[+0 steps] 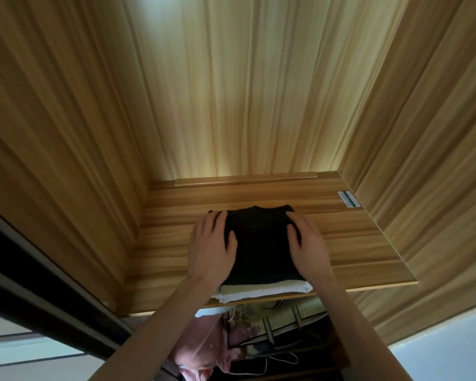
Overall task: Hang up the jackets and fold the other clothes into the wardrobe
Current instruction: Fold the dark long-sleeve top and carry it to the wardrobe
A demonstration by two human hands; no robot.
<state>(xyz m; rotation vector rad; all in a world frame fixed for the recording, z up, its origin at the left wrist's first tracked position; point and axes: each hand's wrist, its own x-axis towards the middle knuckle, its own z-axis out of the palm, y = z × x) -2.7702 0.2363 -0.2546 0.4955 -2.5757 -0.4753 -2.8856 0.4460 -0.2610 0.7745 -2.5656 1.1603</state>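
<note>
A folded black garment [259, 243] lies on top of a folded white garment [261, 290] on a wooden wardrobe shelf [355, 243]. My left hand [212, 248] rests flat on the black garment's left side, fingers straight. On its right side my right hand [308, 246] presses down, fingers spread and slightly bent over the cloth. The white garment pokes out at the shelf's front edge.
Wooden wardrobe walls rise on the left [52, 160], back [245, 92] and right [423, 133]. A small label [349, 199] sits at the shelf's back right. Below the shelf lie pink cloth [201, 342], a floral fabric [248, 325] and a white cord [272, 361].
</note>
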